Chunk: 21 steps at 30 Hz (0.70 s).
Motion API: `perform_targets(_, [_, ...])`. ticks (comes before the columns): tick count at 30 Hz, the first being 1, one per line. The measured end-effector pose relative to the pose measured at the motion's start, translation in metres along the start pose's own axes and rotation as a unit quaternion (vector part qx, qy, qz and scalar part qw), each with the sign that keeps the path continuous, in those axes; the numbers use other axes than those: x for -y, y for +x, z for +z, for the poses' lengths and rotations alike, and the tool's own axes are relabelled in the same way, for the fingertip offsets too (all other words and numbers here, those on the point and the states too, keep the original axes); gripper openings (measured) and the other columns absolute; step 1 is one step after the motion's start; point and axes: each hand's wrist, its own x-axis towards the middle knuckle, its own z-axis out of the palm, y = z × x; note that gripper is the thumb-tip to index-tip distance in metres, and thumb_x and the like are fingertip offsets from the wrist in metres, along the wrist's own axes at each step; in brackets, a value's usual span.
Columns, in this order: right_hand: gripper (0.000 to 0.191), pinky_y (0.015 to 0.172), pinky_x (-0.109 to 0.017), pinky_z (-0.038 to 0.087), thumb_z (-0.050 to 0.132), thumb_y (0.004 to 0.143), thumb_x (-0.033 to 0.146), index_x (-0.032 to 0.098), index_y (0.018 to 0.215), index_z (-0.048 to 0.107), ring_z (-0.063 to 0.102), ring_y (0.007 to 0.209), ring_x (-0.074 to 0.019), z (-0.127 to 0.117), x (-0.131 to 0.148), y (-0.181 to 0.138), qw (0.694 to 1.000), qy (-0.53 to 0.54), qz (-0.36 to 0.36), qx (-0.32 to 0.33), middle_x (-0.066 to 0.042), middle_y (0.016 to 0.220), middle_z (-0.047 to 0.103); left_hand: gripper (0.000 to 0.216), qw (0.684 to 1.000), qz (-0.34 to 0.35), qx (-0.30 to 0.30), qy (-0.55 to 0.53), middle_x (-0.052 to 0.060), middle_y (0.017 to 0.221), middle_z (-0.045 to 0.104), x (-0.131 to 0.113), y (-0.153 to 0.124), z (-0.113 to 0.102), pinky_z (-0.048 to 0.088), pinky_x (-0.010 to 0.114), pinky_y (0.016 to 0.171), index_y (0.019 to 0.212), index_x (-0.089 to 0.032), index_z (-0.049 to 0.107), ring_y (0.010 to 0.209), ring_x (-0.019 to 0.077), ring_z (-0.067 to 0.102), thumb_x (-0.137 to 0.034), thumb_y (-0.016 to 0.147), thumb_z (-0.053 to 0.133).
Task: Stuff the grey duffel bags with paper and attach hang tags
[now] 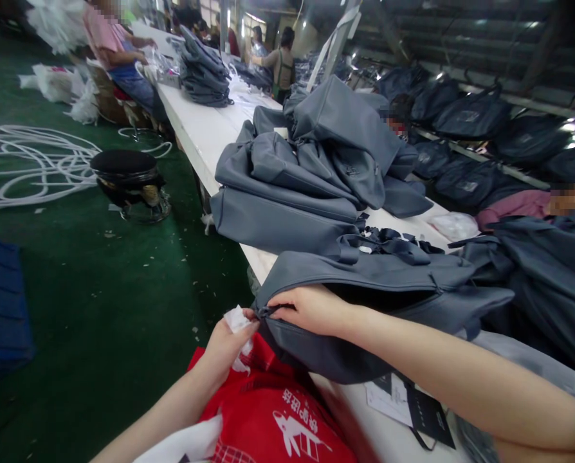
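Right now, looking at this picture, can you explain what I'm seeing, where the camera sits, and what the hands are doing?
There is no machine here. The one picture comes from a camera worn on a person's head, looking down at their own bare hands. The right hand pinches the zipper end of a grey bag lying on a long white table. The left hand holds a small piece of white paper right beside it. Under the arms lies a red bag, and black and white tags sit on the table. Behind is a pile of grey bags. Other people work further along the table, and a round stool stands on the green floor.
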Motion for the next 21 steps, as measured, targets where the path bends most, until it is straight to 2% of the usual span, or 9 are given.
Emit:
perform_targets(4, [0.022,0.069,-0.025,0.041,0.055,0.090,0.029,0.023,0.098,0.075,0.064,0.078,-0.0164,0.013,0.006,0.010,0.999,-0.014,0.034,-0.029,-0.002,0.090,0.074,0.036,0.996,-0.001,-0.066,-0.052,0.000,0.065,0.064,0.003,-0.006,0.015,0.045,0.024,0.056,0.081,-0.013,0.062,0.058,0.0135,0.058,-0.036,0.059,0.080])
perform_targets(7, [0.022,0.065,-0.024,0.038,0.052,0.091,0.024,0.020,0.091,0.074,0.062,0.075,-0.0151,0.016,0.009,0.015,0.999,-0.031,0.021,-0.039,-0.003,0.086,0.073,0.029,0.994,0.047,-0.100,0.002,0.001,0.069,0.066,0.006,-0.007,0.023,0.047,0.025,0.058,0.080,-0.014,0.064,0.061,0.0138,0.059,-0.035,0.064,0.076])
perform_targets(11, [0.023,0.065,-0.026,0.037,0.048,0.091,0.019,0.016,0.085,0.070,0.060,0.074,-0.0153,0.016,0.009,0.018,0.996,-0.082,-0.012,-0.025,-0.005,0.083,0.071,0.026,0.984,0.098,-0.127,0.073,0.000,0.064,0.063,0.012,-0.007,0.023,0.043,0.024,0.055,0.075,-0.015,0.065,0.057,0.0131,0.054,-0.040,0.069,0.072])
perform_targets(13, [0.024,0.067,-0.027,0.038,0.046,0.092,0.019,0.016,0.086,0.069,0.061,0.076,-0.0167,0.016,0.008,0.019,0.992,-0.119,-0.031,-0.011,-0.006,0.085,0.070,0.024,0.967,0.154,-0.137,0.152,0.000,0.062,0.061,0.015,-0.008,0.020,0.040,0.024,0.054,0.070,-0.016,0.065,0.056,0.0125,0.052,-0.039,0.072,0.071])
perform_targets(16, [0.023,0.066,-0.029,0.040,0.047,0.091,0.017,0.014,0.086,0.069,0.062,0.076,-0.0197,0.018,0.010,0.021,0.981,-0.186,-0.056,0.013,-0.009,0.084,0.070,0.025,0.918,0.248,-0.136,0.280,-0.001,0.058,0.058,0.013,-0.011,0.017,0.037,0.024,0.053,0.063,-0.017,0.062,0.054,0.0119,0.050,-0.035,0.080,0.063])
perform_targets(18, [0.020,0.063,-0.030,0.042,0.048,0.088,0.014,0.013,0.087,0.068,0.063,0.075,-0.0211,0.021,0.014,0.023,0.974,-0.216,-0.060,0.033,-0.010,0.083,0.070,0.024,0.900,0.277,-0.123,0.314,-0.001,0.058,0.058,0.010,-0.013,0.016,0.038,0.024,0.053,0.063,-0.018,0.061,0.054,0.0120,0.051,-0.032,0.083,0.061])
perform_targets(21, [0.020,0.061,-0.030,0.044,0.049,0.087,0.012,0.011,0.090,0.068,0.063,0.073,-0.0223,0.025,0.019,0.027,0.967,-0.240,-0.052,0.065,-0.012,0.083,0.069,0.023,0.890,0.293,-0.118,0.328,0.000,0.060,0.060,0.007,-0.012,0.016,0.039,0.024,0.053,0.064,-0.018,0.063,0.055,0.0129,0.054,-0.031,0.082,0.061])
